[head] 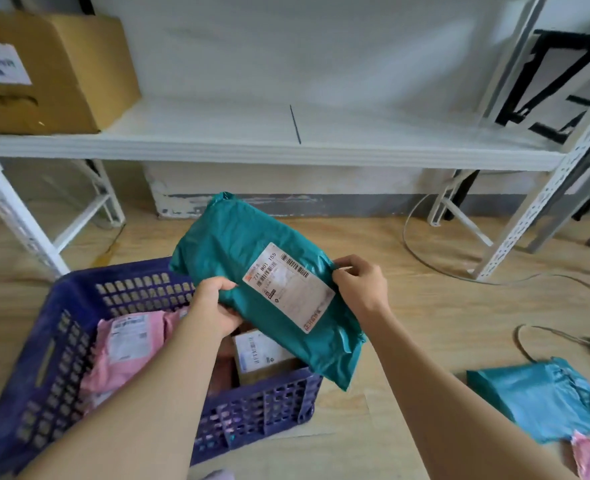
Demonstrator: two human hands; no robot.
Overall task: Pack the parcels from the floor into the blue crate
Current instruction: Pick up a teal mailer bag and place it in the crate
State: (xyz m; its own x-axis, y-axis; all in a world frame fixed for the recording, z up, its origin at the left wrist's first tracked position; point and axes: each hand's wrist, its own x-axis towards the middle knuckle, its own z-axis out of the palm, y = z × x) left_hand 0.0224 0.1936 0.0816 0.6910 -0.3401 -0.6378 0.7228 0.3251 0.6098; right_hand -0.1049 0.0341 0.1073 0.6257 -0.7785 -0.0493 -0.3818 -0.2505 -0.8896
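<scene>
Both hands grip a soft, crinkly green plastic parcel (269, 289), left hand (213, 306) curled on one edge, right hand (359, 285) pinching the other, above the blue lattice-walled crate (78, 341); a pink mailer (123, 351) lies inside, under the left forearm.

I am viewing a white wall (286, 46) behind a white metal shelving unit (217, 126) that is standing on a pale wood-pattern floor (407, 271). A labelled cardboard box (64, 71) is sitting at the shelf's left end, and a thin dark line (295, 124) is crossing the board. I am noting scuffed paint along the grey skirting (355, 202). A pale cable (404, 233) is looping over the floor beside the perforated right upright (543, 216). A black frame (570, 38) is showing behind it. Light is falling soft and even.
</scene>
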